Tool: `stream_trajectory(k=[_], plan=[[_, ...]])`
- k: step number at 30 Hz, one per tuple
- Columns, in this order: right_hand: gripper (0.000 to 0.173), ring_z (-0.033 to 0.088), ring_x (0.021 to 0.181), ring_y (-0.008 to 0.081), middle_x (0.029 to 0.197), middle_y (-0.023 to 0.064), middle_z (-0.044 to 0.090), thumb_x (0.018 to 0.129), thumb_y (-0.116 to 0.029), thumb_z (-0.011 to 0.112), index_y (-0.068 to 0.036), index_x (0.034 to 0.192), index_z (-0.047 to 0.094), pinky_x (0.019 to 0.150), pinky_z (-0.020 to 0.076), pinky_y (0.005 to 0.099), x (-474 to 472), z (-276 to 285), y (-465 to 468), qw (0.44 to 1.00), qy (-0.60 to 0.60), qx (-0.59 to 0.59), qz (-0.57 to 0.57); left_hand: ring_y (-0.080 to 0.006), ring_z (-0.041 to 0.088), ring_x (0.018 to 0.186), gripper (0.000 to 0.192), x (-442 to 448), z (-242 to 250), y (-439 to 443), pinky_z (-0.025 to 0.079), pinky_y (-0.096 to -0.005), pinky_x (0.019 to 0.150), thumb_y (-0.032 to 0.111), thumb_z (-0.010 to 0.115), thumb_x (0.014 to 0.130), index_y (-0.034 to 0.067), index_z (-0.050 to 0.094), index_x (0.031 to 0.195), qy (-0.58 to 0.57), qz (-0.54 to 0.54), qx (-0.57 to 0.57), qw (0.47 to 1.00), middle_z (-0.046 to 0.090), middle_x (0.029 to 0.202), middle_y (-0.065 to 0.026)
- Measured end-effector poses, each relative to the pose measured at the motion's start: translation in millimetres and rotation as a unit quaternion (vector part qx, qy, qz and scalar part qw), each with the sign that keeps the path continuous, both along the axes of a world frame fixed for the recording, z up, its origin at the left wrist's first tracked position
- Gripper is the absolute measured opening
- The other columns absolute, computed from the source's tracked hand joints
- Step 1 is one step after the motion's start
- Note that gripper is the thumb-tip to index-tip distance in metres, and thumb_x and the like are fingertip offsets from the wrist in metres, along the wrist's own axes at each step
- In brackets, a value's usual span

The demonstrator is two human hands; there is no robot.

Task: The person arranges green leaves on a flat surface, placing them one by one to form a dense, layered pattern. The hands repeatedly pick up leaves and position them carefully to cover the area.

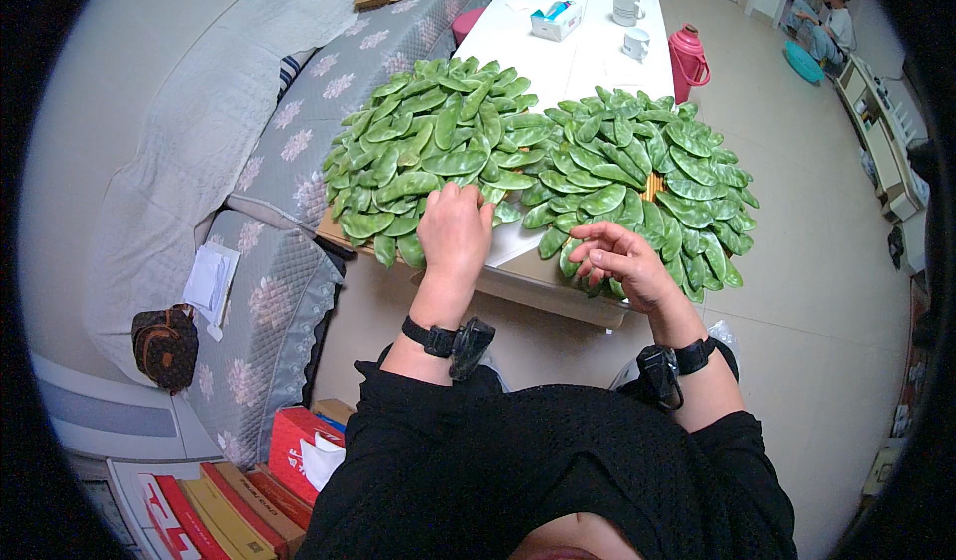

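Observation:
Two broad heaps of flat green bean pods lie at the near end of a white table [515,245]. My left hand [454,224] is at the near edge of the left heap [418,138], its fingers bent down onto the pods. Whether a pod is pinched there is hidden by the hand. At the front edge of the right heap [597,160], my right hand [624,261] hovers with its fingers curved and apart, nothing visible in them. A slatted yellow-brown surface [653,186] shows through a gap in the right heap. Both wrists wear black straps with small devices.
Farther down the table stand a tissue box [557,22] and white mugs [627,7]. A pink thermos flask [687,63] is beside its right edge. A quilted floral sofa [299,142] runs along the left. At the far right a person [829,26] sits low by a turquoise basin [803,62].

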State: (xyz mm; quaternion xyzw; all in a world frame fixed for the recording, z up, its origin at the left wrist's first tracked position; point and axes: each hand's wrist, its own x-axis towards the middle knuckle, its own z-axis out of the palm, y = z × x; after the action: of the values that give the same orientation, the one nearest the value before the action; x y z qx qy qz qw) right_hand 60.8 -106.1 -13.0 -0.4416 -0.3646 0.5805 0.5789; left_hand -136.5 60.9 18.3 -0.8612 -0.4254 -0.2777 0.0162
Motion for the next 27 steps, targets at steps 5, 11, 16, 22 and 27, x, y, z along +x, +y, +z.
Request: stream_trajectory(k=[5, 11, 16, 22, 27], plan=[[0.041, 0.062, 0.085, 0.0128, 0.101, 0.006, 0.067, 0.089, -0.019, 0.065, -0.004, 0.126, 0.055, 0.071, 0.0499, 0.0235, -0.4, -0.2, 0.2, 1.0, 0.001, -0.012, -0.005, -0.0288, 0.059, 0.082, 0.021, 0.9, 2.4, 1.6, 0.05, -0.0407, 0.068, 0.025, 0.078, 0.072, 0.009, 0.066, 0.078, 0.003, 0.001, 0.011, 1.0, 0.061, 0.082, -0.008], [0.04, 0.062, 0.084, 0.0131, 0.1, 0.0059, 0.067, 0.089, -0.019, 0.065, -0.004, 0.125, 0.056, 0.071, 0.0501, 0.0238, -1.3, -1.3, 0.1, 1.0, -0.004, -0.022, -0.012, -0.029, 0.059, 0.079, 0.022, 3.2, 9.1, 1.1, 0.05, -0.0402, 0.067, 0.024, 0.08, 0.069, 0.006, 0.068, 0.072, 0.012, -0.007, 0.01, 1.0, 0.062, 0.079, -0.0089], [0.038, 0.063, 0.083, 0.0137, 0.099, 0.0063, 0.067, 0.089, -0.018, 0.065, -0.004, 0.124, 0.057, 0.07, 0.0505, 0.0235, -1.7, -2.0, 0.7, 0.999, 0.005, -0.028, -0.018, -0.0299, 0.062, 0.079, 0.025, 3.3, 9.8, 1.9, 0.051, -0.0413, 0.068, 0.03, 0.078, 0.07, 0.007, 0.072, 0.075, 0.041, 0.002, 0.001, 0.999, 0.065, 0.078, -0.0109], [0.037, 0.063, 0.082, 0.0138, 0.099, 0.0065, 0.067, 0.089, -0.017, 0.064, -0.004, 0.123, 0.057, 0.068, 0.0502, 0.0225, -0.5, -4.6, 1.3, 0.999, 0.01, -0.032, -0.021, -0.0306, 0.063, 0.077, 0.02, 5.1, 6.9, 5.6, 0.051, -0.0418, 0.067, 0.026, 0.076, 0.072, 0.006, 0.071, 0.07, 0.048, 0.015, 0.005, 0.999, 0.065, 0.076, -0.0116], [0.037, 0.063, 0.082, 0.0137, 0.098, 0.0065, 0.067, 0.089, -0.017, 0.065, -0.004, 0.122, 0.058, 0.067, 0.05, 0.0225, 0.9, -5.5, 0.8, 0.999, 0.008, -0.029, -0.024, -0.0308, 0.064, 0.074, 0.018, 4.2, 4.8, 6.9, 0.052, -0.0421, 0.066, 0.023, 0.074, 0.074, 0.005, 0.071, 0.07, 0.055, 0.006, 0.024, 0.998, 0.065, 0.073, -0.0121]])
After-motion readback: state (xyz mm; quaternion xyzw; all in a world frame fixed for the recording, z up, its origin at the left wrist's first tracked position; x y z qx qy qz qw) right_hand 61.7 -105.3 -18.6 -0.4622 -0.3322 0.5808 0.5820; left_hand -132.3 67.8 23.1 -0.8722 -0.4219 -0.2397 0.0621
